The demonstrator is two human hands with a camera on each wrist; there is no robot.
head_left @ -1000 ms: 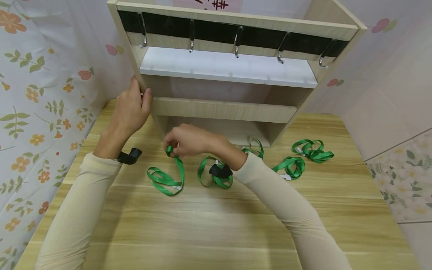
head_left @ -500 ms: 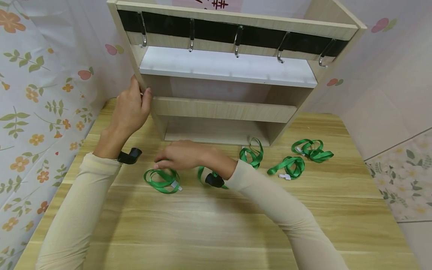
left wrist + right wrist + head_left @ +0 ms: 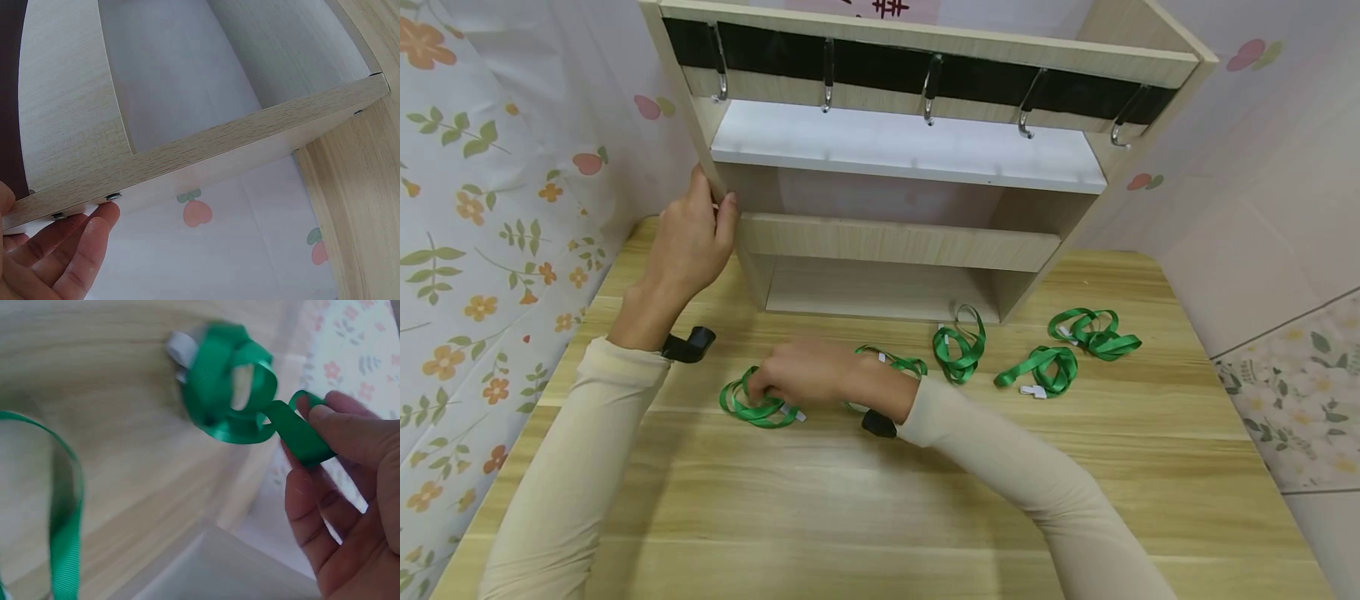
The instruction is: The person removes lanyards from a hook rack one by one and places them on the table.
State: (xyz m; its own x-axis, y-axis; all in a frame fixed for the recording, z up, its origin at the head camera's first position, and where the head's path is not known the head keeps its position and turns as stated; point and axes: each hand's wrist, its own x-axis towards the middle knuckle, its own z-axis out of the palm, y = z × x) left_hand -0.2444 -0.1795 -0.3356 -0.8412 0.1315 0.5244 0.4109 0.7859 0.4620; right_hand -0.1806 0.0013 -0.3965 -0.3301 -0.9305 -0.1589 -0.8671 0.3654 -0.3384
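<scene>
My left hand [image 3: 691, 242] grips the left side panel of a pale wooden shelf rack [image 3: 898, 244]. In the left wrist view, fingers [image 3: 87, 256] lie along the panel's outer face near two screw heads. My right hand [image 3: 808, 372], blurred in the head view, is over the leftmost coiled green ribbon lanyard [image 3: 765, 419]. The right wrist view has the thumb and a finger pinching a loop of that lanyard [image 3: 303, 440]. Its white clip [image 3: 182, 349] lies at the coil's far side. Another lanyard [image 3: 891, 360] is partly hidden behind the right wrist.
Three more green lanyards lie to the right: one by the rack's base [image 3: 958, 350], one with a white clip [image 3: 1048, 373] and one farther right [image 3: 1093, 335]. Several metal hooks [image 3: 930, 87] hang from the rack's black strip. Everything stands on a wood-grain table [image 3: 850, 517].
My right hand first let the leftmost lanyard drop into a smaller coil, then came lower and took hold of it again. The left hand stays on the panel.
</scene>
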